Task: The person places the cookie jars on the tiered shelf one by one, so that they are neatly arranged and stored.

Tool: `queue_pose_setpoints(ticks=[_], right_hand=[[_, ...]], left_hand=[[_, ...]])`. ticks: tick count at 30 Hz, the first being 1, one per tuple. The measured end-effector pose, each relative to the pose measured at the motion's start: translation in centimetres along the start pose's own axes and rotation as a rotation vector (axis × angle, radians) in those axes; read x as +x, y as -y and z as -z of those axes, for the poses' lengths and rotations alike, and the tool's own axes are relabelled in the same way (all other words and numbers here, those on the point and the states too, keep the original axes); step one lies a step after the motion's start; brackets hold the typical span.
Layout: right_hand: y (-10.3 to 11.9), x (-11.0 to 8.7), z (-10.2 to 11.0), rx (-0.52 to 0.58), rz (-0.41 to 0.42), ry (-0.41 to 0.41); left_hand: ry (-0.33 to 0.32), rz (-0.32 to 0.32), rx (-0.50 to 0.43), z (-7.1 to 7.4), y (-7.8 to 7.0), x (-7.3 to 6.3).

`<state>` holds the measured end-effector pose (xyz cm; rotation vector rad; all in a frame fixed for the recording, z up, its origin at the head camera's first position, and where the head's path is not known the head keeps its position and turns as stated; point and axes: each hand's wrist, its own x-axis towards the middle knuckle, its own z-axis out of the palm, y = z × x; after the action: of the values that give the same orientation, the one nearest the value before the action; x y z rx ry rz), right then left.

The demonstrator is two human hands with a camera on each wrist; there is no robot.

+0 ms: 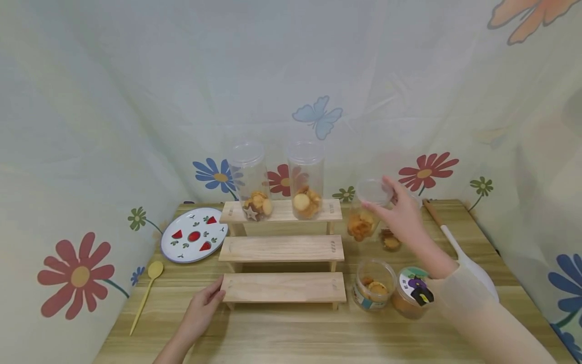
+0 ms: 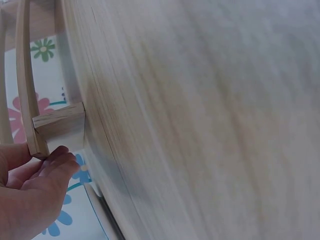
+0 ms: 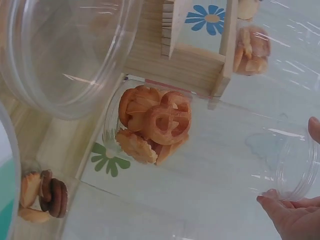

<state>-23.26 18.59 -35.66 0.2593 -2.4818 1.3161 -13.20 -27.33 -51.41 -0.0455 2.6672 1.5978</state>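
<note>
My right hand (image 1: 402, 212) grips a tall clear jar (image 1: 362, 226) by its lid end, thumb and fingers on opposite sides. Golden-brown cookies (image 3: 167, 120), one pretzel-shaped, lie at its bottom. Whether the jar touches the table, I cannot tell. At the left end of the lowest step of a three-step wooden stand (image 1: 284, 288), my left hand (image 1: 204, 306) pinches the board, as the left wrist view shows, thumb on one face and fingers on the other. Two more tall cookie jars, a left one (image 1: 256, 205) and a right one (image 1: 306, 199), stand on the top step.
Right of the stand are an open-looking round tub of cookies (image 1: 374, 285), a tub with a printed lid (image 1: 413, 293) and another cookie jar (image 1: 390, 240). A white spatula-like utensil (image 1: 454, 240) lies at right. A patterned plate (image 1: 188, 225) and yellow spoon (image 1: 154, 271) lie at left.
</note>
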Motion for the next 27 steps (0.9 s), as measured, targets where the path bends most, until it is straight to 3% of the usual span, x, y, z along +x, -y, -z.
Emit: queue_pose_setpoints(ticks=[6, 20, 27], right_hand=[[1.5, -0.6, 1.2, 0.027, 0.018, -0.01], [3.6, -1.7, 2.3, -0.084, 0.118, 0.009], [4.2, -2.4, 2.5, -0.117, 0.129, 0.003]], left_hand=[[0.004, 0.0, -0.007, -0.1, 0.1, 0.0], [-0.007, -0.033, -0.017, -0.1, 0.1, 0.1], [-0.002, -0.029, -0.028, -0.1, 0.2, 0.1]])
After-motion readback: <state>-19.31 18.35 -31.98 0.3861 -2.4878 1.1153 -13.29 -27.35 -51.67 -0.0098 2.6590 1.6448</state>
